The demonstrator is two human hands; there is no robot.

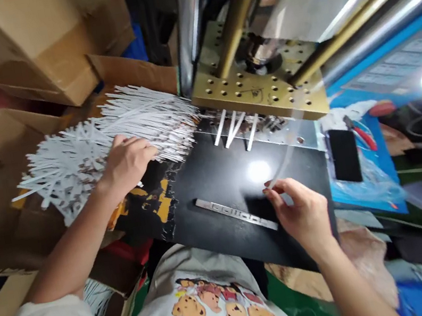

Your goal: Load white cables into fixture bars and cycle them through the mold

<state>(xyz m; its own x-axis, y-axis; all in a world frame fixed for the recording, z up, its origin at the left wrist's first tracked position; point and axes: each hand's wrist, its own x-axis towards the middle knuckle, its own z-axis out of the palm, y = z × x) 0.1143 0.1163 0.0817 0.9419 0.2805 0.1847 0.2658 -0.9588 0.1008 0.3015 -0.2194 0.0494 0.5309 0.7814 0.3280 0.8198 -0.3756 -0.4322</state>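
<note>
A cluttered workshop: cardboard boxes (33,42) crowd the left, a press with a drilled brass plate (260,90) stands over the black bench (214,179). At the left, a big heap of white strips (102,138) fills an open carton; the left hand (128,161) rests on it, fingers curled, grip unclear. Four strips (235,128) already lie under the plate, so most of the heap seems unprocessed. A metal bar (236,213) lies mid-bench. The right hand (305,212) pinches one thin strip (282,181) between fingertips.
</note>
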